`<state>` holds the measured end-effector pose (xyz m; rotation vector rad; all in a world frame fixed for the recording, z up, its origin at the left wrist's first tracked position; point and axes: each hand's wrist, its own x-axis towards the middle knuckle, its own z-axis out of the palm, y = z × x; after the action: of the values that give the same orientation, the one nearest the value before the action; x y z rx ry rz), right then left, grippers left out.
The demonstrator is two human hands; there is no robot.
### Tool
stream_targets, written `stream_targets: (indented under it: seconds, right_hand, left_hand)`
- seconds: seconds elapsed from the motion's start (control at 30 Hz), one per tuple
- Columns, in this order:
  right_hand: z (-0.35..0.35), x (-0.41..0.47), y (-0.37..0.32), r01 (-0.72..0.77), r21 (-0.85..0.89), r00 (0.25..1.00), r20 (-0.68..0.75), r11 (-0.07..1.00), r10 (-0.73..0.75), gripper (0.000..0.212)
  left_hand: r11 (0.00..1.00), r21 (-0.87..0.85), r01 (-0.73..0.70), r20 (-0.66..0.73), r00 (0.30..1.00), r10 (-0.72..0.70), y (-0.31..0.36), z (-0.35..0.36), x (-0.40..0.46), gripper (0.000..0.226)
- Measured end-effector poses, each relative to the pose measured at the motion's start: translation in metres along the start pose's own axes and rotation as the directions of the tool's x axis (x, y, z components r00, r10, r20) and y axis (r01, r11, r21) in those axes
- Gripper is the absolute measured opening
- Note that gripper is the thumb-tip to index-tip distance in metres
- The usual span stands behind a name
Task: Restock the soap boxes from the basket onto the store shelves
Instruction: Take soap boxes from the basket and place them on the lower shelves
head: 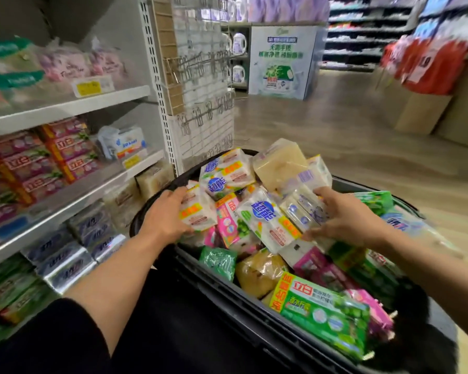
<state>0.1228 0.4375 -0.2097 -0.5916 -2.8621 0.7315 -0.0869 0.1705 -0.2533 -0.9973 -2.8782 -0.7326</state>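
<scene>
A black basket (216,282) in front of me is heaped with several soap packs in white, pink, green and tan wrappers. My left hand (165,211) grips a white soap pack with yellow labels (199,211) at the basket's left side. My right hand (346,217) holds a white and pale purple soap pack (301,209) near the top of the heap. The store shelves (73,103) stand to my left, partly filled with stacked soap boxes.
Red and pink boxes (46,160) fill the middle shelf; silver packs (73,247) and green packs sit lower. A pegboard panel with hooks (200,85) ends the shelf unit. Beyond lie the aisle floor, a detergent display stand (281,60) and cardboard boxes (422,112) at right.
</scene>
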Motion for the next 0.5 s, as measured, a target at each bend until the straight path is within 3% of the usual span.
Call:
stream_targets:
  seconds: [0.13,0.23,0.3,0.33,0.4,0.5]
  right_hand:
    - [-0.010,0.003,0.006,0.022,-0.013,0.996,0.092,1.000,-0.020,0.089]
    - [-0.014,-0.002,0.014,0.034,0.280,0.994,0.087,0.959,-0.061,0.089]
    - [-0.009,-0.008,0.015,0.071,0.415,0.997,-0.033,0.907,-0.063,0.093]
    - [-0.006,-0.010,0.014,0.145,0.364,0.984,-0.149,0.920,-0.096,0.095]
    - [-0.002,-0.012,0.011,0.304,0.078,0.892,-0.375,0.950,-0.254,0.098]
    - [0.000,-0.016,-0.007,0.479,-0.123,0.730,-0.494,0.869,-0.472,0.085]
  left_hand:
    - [1.000,0.005,-0.029,-0.016,0.999,0.029,-0.002,-0.002,-0.002,0.098]
    - [0.997,-0.007,-0.077,-0.028,0.997,0.077,-0.004,-0.006,-0.005,0.098]
    - [0.994,-0.027,-0.106,-0.044,0.994,0.104,-0.001,-0.008,-0.009,0.097]
    - [0.991,-0.050,-0.121,-0.057,0.991,0.118,0.001,-0.009,-0.011,0.099]
    - [0.983,-0.120,-0.141,-0.108,0.986,0.128,0.008,-0.013,-0.016,0.103]
    - [0.964,-0.228,-0.141,-0.230,0.969,0.087,0.020,-0.019,-0.022,0.096]
